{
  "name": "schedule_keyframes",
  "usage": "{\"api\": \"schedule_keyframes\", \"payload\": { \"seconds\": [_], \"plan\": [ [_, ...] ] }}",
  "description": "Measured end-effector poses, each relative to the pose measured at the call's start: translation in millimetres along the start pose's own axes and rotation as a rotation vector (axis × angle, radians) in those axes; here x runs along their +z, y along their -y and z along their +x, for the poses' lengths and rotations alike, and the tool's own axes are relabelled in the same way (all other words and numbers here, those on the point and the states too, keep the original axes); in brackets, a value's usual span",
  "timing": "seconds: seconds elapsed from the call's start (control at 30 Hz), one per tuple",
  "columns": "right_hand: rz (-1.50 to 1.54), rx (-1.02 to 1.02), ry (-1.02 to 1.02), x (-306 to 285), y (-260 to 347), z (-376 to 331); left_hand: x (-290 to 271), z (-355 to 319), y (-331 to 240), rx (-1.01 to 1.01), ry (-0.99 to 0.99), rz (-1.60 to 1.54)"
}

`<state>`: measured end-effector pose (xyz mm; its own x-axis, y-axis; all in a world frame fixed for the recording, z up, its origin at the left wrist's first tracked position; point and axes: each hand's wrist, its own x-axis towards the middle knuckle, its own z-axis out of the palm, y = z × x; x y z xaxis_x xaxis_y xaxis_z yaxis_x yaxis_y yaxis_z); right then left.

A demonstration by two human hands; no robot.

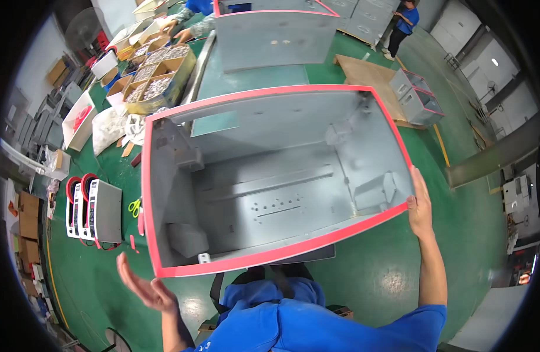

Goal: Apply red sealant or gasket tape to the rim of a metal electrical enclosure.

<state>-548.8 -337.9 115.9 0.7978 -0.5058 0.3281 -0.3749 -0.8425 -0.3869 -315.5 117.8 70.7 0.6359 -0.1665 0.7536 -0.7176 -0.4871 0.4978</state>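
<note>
A large grey metal box (270, 161), its open side facing me and its rim edged with pink-red tape (264, 258), stands in front of my body. Its inside shows brackets, a raised strip and a group of small holes. At the box's right edge my right hand (421, 211) grips the side, thumb by the taped rim and fingers stretched along the outer wall. My left hand (148, 290) is off the box, just beyond its lower left corner, with its fingers apart and nothing in them.
Left of the box, white-cased devices with red reels (103, 211) and yellow-green scissors (135, 207) lie on the green surface. Bins of small parts (158, 88) stand farther back. Another taped grey box (276, 41) is ahead, near another person's hands (182, 35). Someone stands far right (405, 26).
</note>
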Motion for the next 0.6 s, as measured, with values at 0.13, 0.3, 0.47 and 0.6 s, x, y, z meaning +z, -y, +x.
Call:
{"api": "schedule_keyframes", "payload": {
  "seconds": [0.13,0.3,0.47,0.6],
  "plan": [
    [-0.007,-0.047,-0.234,18,-7,-3,27,-6,4,-0.339,0.048,-0.507],
    [0.075,-0.066,-0.675,59,-13,0,32,1,2,-0.492,0.018,-0.423],
    [0.210,-0.030,-0.829,80,-14,22,54,25,25,-0.494,0.054,-0.258],
    [-0.022,-0.113,-0.800,99,-21,84,124,85,62,-0.406,0.017,-0.408]
  ]
}}
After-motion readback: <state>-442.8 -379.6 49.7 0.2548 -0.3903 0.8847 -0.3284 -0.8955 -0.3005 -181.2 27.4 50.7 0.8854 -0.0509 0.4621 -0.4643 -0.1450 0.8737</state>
